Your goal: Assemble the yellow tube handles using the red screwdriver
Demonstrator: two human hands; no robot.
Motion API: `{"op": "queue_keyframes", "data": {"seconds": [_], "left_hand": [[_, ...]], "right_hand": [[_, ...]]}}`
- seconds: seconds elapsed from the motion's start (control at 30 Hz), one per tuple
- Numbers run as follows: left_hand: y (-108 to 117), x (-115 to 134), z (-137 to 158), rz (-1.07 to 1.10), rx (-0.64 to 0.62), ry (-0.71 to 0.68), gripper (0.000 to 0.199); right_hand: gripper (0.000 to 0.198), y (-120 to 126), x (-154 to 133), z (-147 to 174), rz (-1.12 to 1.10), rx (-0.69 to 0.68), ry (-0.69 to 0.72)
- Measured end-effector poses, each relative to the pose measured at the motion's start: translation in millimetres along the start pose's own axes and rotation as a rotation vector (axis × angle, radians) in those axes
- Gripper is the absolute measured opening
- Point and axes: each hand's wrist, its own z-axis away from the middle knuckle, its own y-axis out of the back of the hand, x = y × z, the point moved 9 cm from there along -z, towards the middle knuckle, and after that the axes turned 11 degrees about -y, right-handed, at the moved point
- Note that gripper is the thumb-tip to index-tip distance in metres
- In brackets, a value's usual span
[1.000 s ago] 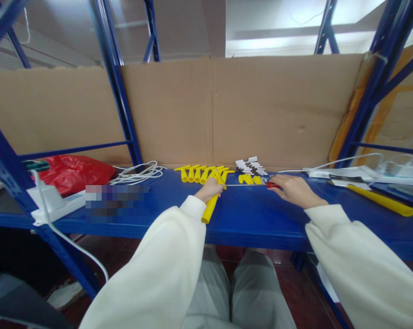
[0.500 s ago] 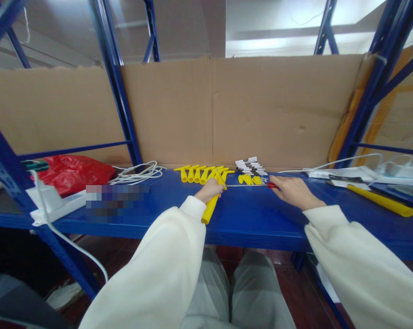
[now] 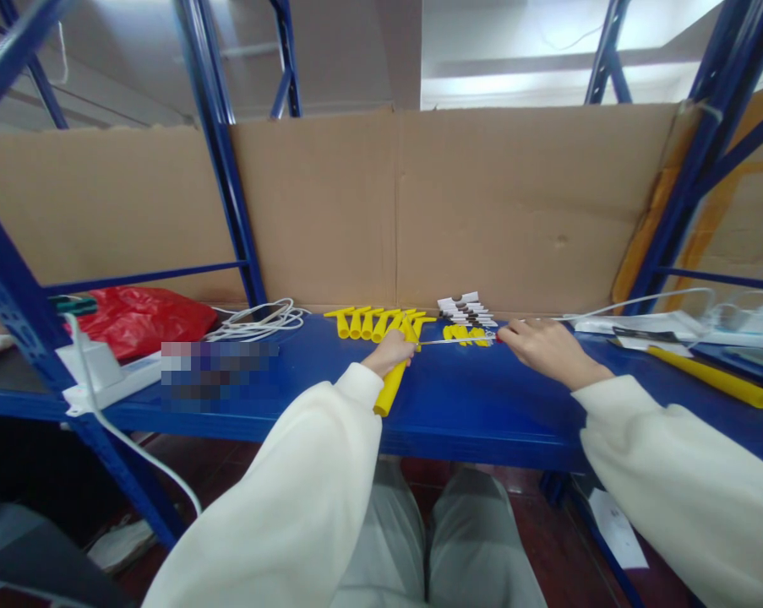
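Observation:
My left hand (image 3: pixel 390 353) is closed around a yellow T-shaped tool body (image 3: pixel 389 391), its hollow-looking tube slanting down toward the shelf's front edge. In my right hand (image 3: pixel 542 348) is a screwdriver (image 3: pixel 454 341), gripped by its mostly covered red handle. The thin metal shaft runs level to the left, and its tip meets the yellow body beside my left fingers. Behind my left hand stands a row of similar yellow T-shaped pieces (image 3: pixel 356 325). Small yellow pieces (image 3: pixel 466 336) lie behind the shaft, with a stack of white-and-black strips (image 3: pixel 466 311) beyond them.
The blue shelf (image 3: pixel 470 414) is backed by a cardboard sheet (image 3: pixel 324 211). To the left are a red plastic bag (image 3: pixel 146 321), a coiled white cable (image 3: pixel 260 319) and a white power strip (image 3: pixel 118 380). A long yellow tube (image 3: pixel 714 377) lies on the right.
My right hand has shifted slightly right and turned, covering more of the red handle. My left hand keeps its grip on the yellow tool body. The view has shifted slightly.

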Motion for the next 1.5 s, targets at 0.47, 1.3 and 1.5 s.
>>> {"op": "queue_keyframes", "data": {"seconds": [0.47, 1.3, 1.5], "left_hand": [[-9, -4, 0, 0.092, -0.053, -0.019, 0.023], [-5, -4, 2, 0.125, -0.017, 0.015, 0.031], [-8, -2, 4, 0.149, -0.030, 0.023, 0.028]], "right_hand": [[0.032, 20, 24, -19, -0.053, -0.237, -0.025], [0.029, 37, -2, -5, -0.051, -0.064, 0.063], [0.026, 30, 2, -2, -0.026, -0.117, 0.020]]}}
